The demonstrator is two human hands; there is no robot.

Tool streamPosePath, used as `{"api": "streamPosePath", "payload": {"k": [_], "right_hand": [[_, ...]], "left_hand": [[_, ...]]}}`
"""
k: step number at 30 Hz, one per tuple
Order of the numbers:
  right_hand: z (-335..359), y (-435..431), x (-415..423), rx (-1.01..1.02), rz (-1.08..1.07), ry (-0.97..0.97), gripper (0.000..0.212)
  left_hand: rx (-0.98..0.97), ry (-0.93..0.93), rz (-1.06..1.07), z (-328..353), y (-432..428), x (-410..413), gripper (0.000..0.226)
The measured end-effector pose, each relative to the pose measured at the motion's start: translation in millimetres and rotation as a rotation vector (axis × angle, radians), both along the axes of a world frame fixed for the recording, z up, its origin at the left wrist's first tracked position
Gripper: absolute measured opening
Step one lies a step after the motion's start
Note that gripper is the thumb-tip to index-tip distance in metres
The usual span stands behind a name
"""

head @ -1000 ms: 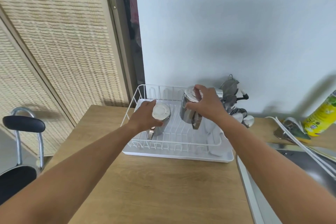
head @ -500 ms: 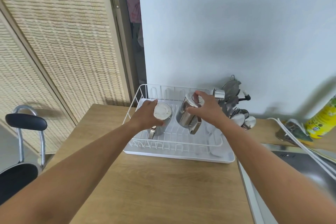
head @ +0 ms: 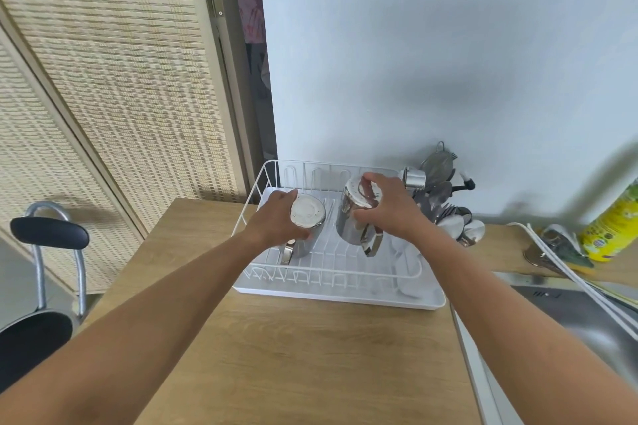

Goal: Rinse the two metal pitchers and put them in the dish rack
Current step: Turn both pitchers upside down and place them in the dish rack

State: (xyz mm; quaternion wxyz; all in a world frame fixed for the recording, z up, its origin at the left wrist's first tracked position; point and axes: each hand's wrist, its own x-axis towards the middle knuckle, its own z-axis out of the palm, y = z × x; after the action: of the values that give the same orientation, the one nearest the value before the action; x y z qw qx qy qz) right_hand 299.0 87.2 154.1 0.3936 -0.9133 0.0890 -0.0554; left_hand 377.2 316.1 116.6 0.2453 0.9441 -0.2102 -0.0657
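Two shiny metal pitchers stand upside down inside the white wire dish rack (head: 331, 275) on the wooden counter. The smaller pitcher (head: 307, 221) is at the rack's left, its flat base facing up and its handle toward me. My left hand (head: 276, 221) wraps around its left side. The taller pitcher (head: 352, 221) is in the rack's middle, handle toward me. My right hand (head: 386, 207) grips it over the base and right side.
A cutlery holder with spoons and ladles (head: 445, 203) stands behind the rack's right end. A steel sink (head: 587, 321) lies at the right, with a yellow dish-soap bottle (head: 611, 228) and a white cable behind it. A black chair (head: 41, 272) is at the left.
The taller pitcher has dropped lower into the rack under my right hand. My left hand has stayed on the smaller pitcher.
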Motion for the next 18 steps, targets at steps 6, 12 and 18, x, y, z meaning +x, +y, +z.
{"api": "streamPosePath", "payload": {"k": [6, 12, 18], "right_hand": [[-24.2, 1.7, -6.1, 0.009, 0.035, 0.070, 0.064], [-28.5, 3.9, -13.3, -0.022, 0.052, 0.131, 0.076], [-36.6, 5.8, -16.7, -0.115, 0.046, 0.162, 0.084]], "left_hand": [[-0.006, 0.008, 0.003, 0.8, 0.1, -0.5, 0.106], [-0.001, 0.013, 0.008, 1.5, -0.5, -0.4, 0.106], [0.000, -0.002, 0.020, 0.7, -1.6, -1.8, 0.106]]}}
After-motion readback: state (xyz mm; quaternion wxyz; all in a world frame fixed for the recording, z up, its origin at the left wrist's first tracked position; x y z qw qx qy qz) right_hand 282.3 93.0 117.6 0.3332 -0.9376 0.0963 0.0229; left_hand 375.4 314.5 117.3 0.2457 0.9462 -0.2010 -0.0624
